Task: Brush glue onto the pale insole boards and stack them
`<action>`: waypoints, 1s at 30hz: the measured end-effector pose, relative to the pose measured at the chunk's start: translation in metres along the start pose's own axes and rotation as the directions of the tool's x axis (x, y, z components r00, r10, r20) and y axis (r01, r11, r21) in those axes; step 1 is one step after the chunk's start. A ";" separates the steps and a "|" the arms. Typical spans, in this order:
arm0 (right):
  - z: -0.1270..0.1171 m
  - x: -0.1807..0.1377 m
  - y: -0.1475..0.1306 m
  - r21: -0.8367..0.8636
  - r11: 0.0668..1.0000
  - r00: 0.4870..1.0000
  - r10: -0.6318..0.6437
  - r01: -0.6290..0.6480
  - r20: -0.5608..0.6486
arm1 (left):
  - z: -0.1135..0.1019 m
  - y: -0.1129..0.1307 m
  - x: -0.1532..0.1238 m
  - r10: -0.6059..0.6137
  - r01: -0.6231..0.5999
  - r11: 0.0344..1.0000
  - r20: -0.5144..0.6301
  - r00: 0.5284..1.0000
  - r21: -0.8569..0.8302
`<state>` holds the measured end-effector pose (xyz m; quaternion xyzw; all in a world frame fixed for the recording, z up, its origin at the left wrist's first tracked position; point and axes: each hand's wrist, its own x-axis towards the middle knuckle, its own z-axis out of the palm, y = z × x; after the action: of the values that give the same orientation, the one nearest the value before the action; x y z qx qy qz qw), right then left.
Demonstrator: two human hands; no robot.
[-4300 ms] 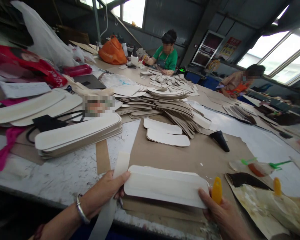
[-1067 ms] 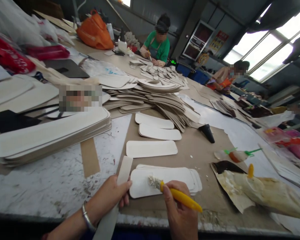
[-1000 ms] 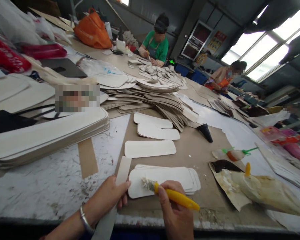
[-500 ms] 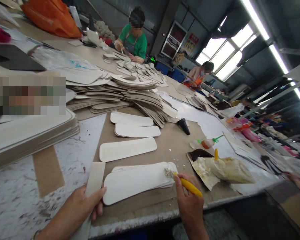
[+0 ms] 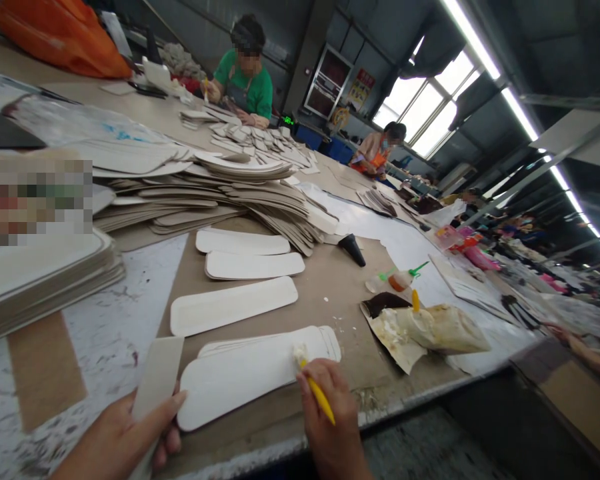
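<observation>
A long white panel with rounded ends (image 5: 240, 383) lies on top of a few similar ones near the table's front edge. My right hand (image 5: 333, 407) is closed around a yellow-handled brush (image 5: 320, 400), its pale bristles touching the panel toward the right end. A narrow off-white strip (image 5: 157, 373) is gripped in my left hand (image 5: 130, 430), whose thumb tip reaches the left end of the panel. Beyond lie another white panel (image 5: 235, 305) and a short stack of panels (image 5: 254, 265). Brown paper (image 5: 325, 273) covers the table beneath them.
Large piles of panels (image 5: 205, 190) stand behind and at left (image 5: 55, 283). To the right are a glue-smeared bag (image 5: 430, 327), small bottles with green tips (image 5: 403, 279) and a black cone (image 5: 353, 250). Two people (image 5: 250, 80) work across the table.
The brush in my right hand has moved left along the panel from its right end. My left hand still holds the strip. The whole view has shifted slightly.
</observation>
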<state>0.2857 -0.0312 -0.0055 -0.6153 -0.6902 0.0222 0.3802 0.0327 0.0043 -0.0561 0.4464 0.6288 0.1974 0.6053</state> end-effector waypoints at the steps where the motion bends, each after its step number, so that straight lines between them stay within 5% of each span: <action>1: 0.005 -0.002 -0.010 0.069 0.998 1.000 0.009 -0.010 0.013 | 0.000 0.000 0.001 -0.005 0.005 1.000 0.006 1.000 0.012; 6: 0.033 -0.002 -0.057 0.462 0.866 0.981 0.177 -0.191 0.073 | -0.005 0.020 -0.007 0.010 -0.011 1.000 0.063 0.998 0.015; 9: 0.041 0.001 -0.059 0.519 0.815 0.966 0.218 -0.259 0.140 | -0.005 0.036 -0.015 0.037 -0.036 0.999 0.042 0.998 -0.017; 15: 0.031 0.006 -0.040 0.291 0.944 0.986 0.167 -0.156 -0.012 | -0.003 0.038 -0.017 -0.006 0.011 0.992 0.039 0.999 -0.127; 21: 0.037 0.005 -0.048 0.369 0.906 0.976 0.170 -0.209 0.136 | -0.004 0.035 -0.017 0.014 -0.011 0.998 0.042 0.999 -0.063; 25: 0.018 0.012 -0.012 0.083 0.991 0.994 0.105 -0.102 -0.037 | -0.003 0.030 -0.015 -0.033 0.035 0.995 0.032 0.999 -0.092; 30: -0.013 0.018 0.027 -0.195 0.979 0.986 0.027 -0.060 -0.165 | -0.001 0.023 -0.011 -0.016 0.019 0.995 0.031 0.999 -0.098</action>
<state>0.3164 -0.0150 -0.0007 -0.6651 -0.6422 -0.0885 0.3707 0.0374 0.0078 -0.0311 0.4136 0.6131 0.2160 0.6375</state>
